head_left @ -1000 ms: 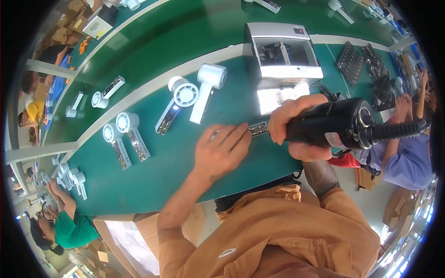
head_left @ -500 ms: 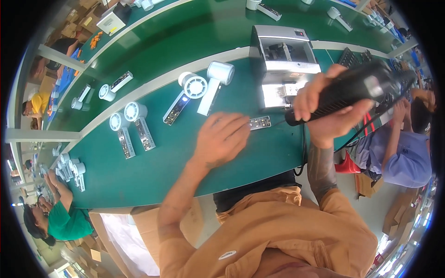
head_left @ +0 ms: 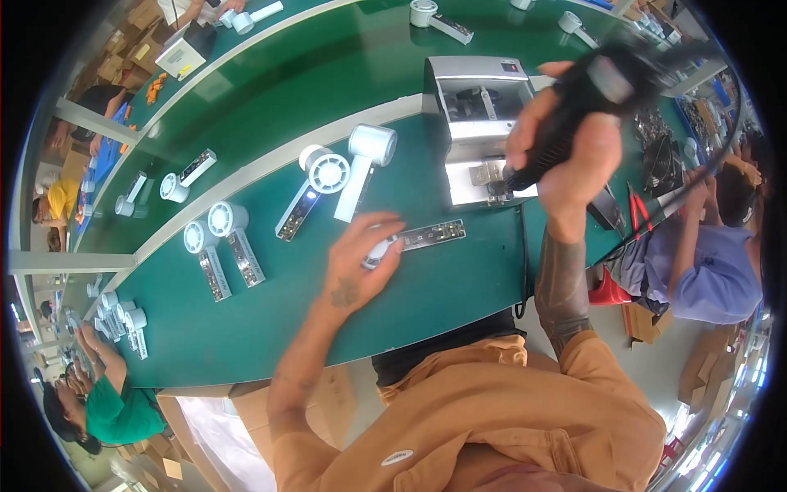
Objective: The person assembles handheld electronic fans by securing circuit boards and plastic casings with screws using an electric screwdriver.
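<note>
My left hand (head_left: 357,266) is closed over the round head of a handheld fan (head_left: 434,236) lying on the green bench. The fan's open handle points right and shows its circuit board. Raised at the right, my right hand (head_left: 586,156) grips a black corded electric screwdriver (head_left: 549,135), whose upper end is blurred. Its lower end is at the front opening of a grey screw feeder (head_left: 479,86); whether the bit touches a screw cannot be seen.
Left of my left hand lie a fan with a lit board (head_left: 299,211), a fan turned over (head_left: 355,187) and a pair of open fans (head_left: 246,256). Red-handled pliers (head_left: 638,215) lie at the right. A green conveyor (head_left: 303,90) runs behind. Co-workers sit at both sides.
My right hand has carried the screwdriver from the fan's handle up to the screw feeder. My left hand and the fan have shifted slightly left and down, exposing more of the board.
</note>
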`<state>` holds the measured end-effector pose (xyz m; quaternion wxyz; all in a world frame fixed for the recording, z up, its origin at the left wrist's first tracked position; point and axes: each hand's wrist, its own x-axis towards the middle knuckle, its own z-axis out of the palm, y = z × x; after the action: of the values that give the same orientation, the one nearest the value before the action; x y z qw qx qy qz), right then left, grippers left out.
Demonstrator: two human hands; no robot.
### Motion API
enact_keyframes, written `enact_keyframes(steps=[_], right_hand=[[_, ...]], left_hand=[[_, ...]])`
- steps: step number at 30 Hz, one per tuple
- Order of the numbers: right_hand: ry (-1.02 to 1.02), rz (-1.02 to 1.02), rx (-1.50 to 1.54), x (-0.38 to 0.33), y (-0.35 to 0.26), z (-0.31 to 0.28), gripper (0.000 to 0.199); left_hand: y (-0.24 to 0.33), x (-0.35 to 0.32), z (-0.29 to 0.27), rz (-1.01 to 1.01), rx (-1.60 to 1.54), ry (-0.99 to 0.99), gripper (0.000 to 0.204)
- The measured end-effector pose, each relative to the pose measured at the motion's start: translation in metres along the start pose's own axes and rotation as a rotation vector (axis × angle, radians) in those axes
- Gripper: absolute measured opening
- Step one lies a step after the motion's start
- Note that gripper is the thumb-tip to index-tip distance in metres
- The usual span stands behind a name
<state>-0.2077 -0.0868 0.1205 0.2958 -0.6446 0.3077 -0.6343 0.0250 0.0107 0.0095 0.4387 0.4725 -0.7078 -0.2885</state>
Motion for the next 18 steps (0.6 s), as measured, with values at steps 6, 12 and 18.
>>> enact_keyframes(steps=[6, 12, 18], right_hand=[[0.01, 0.051, 0.167, -0.009, 0.007, 0.0, 0.069], [-0.136, 0.17, 0.038, -0.018, 0.008, 0.001, 0.073], [-0.151, 0.249, 0.295, -0.027, 0.002, 0.003, 0.087]], left_hand=[[0.0, 0.0, -0.002, 0.027, 0.04, -0.025, 0.022], [-0.007, -0.001, -0.001, 0.03, 0.017, -0.044, 0.022], [-0.002, 0.0, 0.0, 0.024, -0.03, -0.077, 0.031]])
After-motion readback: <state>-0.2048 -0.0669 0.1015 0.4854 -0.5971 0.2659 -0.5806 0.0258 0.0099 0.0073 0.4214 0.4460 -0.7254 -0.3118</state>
